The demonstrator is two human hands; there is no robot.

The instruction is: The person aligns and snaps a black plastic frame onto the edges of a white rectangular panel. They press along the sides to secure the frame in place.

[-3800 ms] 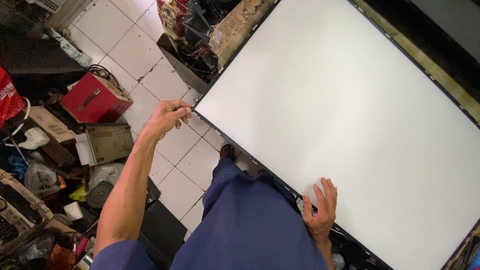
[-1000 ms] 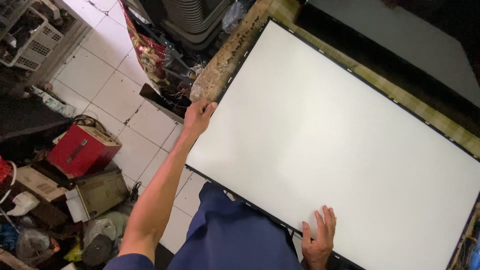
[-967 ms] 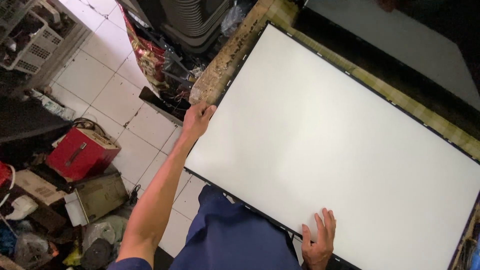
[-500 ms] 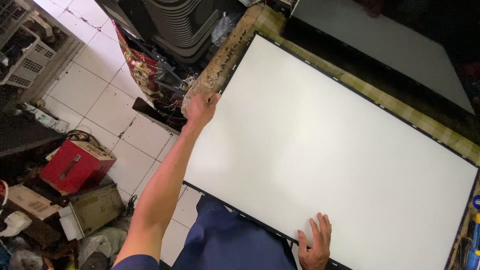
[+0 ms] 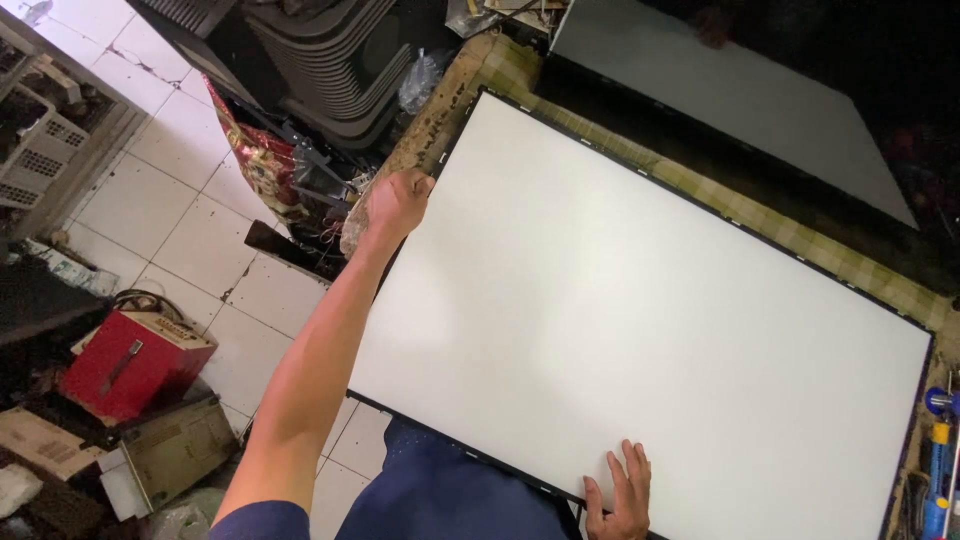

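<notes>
White and flat, a large panel with a thin dark frame lies across a worn checked cloth on a table, filling most of the view. The left hand is closed on the panel's left edge, about a third of the way down from the far corner, with the arm stretched out over the tiled floor. The right hand rests flat on the near edge of the panel, fingers spread and pointing away from the person, the palm partly out of the picture. The panel's near left corner hangs past the table, over the floor and the person's blue trousers.

Beyond the panel, well apart from both hands, a second pale panel lies in the dark at the far side of the table. On the floor to the left stand a red metal box and, just beside it, a grey case. Further back, black ribbed housings are stacked near a heap of wires and red patterned cloth. A blue tool lies at the table's right edge.
</notes>
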